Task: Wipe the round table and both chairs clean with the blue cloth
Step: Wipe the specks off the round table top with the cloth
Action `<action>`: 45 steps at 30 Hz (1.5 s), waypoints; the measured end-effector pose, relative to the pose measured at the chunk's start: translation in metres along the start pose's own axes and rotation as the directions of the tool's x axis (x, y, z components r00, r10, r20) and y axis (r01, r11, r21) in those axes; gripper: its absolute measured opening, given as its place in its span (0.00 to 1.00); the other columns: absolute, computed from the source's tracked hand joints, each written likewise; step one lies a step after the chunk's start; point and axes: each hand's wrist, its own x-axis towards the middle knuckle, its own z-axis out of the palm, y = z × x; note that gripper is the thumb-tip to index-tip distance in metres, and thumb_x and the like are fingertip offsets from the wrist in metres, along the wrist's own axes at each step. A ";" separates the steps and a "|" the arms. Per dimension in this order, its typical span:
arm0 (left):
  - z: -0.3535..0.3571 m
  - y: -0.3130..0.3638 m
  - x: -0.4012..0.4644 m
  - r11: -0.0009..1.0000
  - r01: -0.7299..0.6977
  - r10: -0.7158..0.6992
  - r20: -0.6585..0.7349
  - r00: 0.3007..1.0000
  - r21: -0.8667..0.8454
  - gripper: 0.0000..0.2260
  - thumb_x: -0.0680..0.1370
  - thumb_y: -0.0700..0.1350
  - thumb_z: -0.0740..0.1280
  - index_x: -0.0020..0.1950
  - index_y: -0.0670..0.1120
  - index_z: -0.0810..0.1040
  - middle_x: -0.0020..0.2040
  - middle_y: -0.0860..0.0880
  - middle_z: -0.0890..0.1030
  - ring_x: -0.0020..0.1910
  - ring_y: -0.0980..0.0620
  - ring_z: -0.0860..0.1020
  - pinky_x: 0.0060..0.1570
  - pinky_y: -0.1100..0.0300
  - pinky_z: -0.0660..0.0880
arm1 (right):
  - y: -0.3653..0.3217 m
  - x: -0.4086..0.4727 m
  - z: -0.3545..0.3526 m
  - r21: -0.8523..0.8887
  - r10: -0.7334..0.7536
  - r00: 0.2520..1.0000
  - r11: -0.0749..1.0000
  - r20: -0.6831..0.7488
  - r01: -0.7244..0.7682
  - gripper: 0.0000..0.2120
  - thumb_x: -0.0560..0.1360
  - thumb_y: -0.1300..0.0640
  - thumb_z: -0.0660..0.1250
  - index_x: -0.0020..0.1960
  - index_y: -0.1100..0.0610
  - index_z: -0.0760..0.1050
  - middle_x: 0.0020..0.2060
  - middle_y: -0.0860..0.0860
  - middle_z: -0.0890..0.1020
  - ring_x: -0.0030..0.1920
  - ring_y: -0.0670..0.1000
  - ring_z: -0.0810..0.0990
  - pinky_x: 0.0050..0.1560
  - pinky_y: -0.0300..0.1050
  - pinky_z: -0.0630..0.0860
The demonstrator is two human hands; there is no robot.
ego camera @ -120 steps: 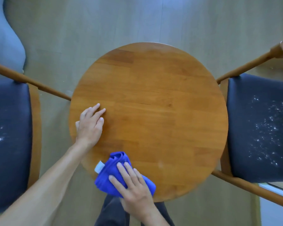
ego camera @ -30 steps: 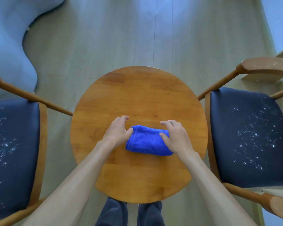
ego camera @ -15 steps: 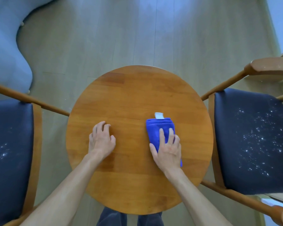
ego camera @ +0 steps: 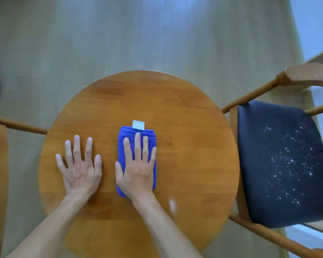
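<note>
Seen from above, a right hand (ego camera: 138, 172) lies flat with straight fingers on a folded blue cloth (ego camera: 150, 138) near the middle of a round table (ego camera: 194, 155), left hand (ego camera: 80, 170) flat beside it; the cloth looks soft, light, best pressed from above.

Bare wood lies open across the far half and right part of the round surface (ego camera: 185, 112). Near the middle, the left hand (ego camera: 80, 170) and the folded blue cloth (ego camera: 149, 135) under the right hand (ego camera: 138, 174) block passage; a chair (ego camera: 280, 161) flanks the right rim
</note>
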 end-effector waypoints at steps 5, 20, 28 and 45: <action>0.002 -0.001 -0.002 0.999 0.020 -0.021 0.005 1.000 0.029 0.27 0.78 0.56 0.49 0.77 0.51 0.58 0.79 0.47 0.51 0.77 0.43 0.51 0.72 0.49 0.34 | 0.144 -0.065 -0.054 -0.011 -0.316 0.947 0.948 0.064 0.317 0.28 0.73 0.53 0.64 0.72 0.56 0.68 0.75 0.56 0.63 0.76 0.58 0.59 0.69 0.65 0.62; 0.003 -0.004 -0.004 1.000 0.021 -0.021 -0.044 0.999 0.001 0.27 0.78 0.55 0.50 0.76 0.50 0.60 0.79 0.46 0.55 0.77 0.43 0.54 0.72 0.39 0.48 | 0.080 -0.003 -0.029 -0.010 -0.422 0.900 0.905 0.110 0.425 0.28 0.73 0.50 0.67 0.72 0.49 0.68 0.76 0.56 0.60 0.77 0.56 0.56 0.70 0.65 0.60; 0.000 0.001 -0.003 0.999 0.030 -0.029 -0.023 0.999 0.012 0.28 0.77 0.55 0.51 0.77 0.50 0.59 0.78 0.44 0.55 0.77 0.41 0.54 0.72 0.38 0.47 | 0.126 0.109 -0.057 0.010 0.537 0.838 0.842 -0.096 -0.539 0.30 0.76 0.46 0.65 0.76 0.45 0.60 0.78 0.58 0.48 0.77 0.59 0.46 0.72 0.60 0.55; -0.002 0.000 0.000 0.999 0.037 -0.037 0.003 0.999 0.005 0.27 0.79 0.59 0.45 0.76 0.52 0.58 0.78 0.46 0.57 0.77 0.43 0.54 0.72 0.40 0.49 | 0.096 0.188 -0.038 -0.124 0.058 0.998 0.991 -0.004 -0.058 0.28 0.76 0.44 0.64 0.74 0.43 0.63 0.77 0.61 0.52 0.75 0.65 0.56 0.71 0.59 0.60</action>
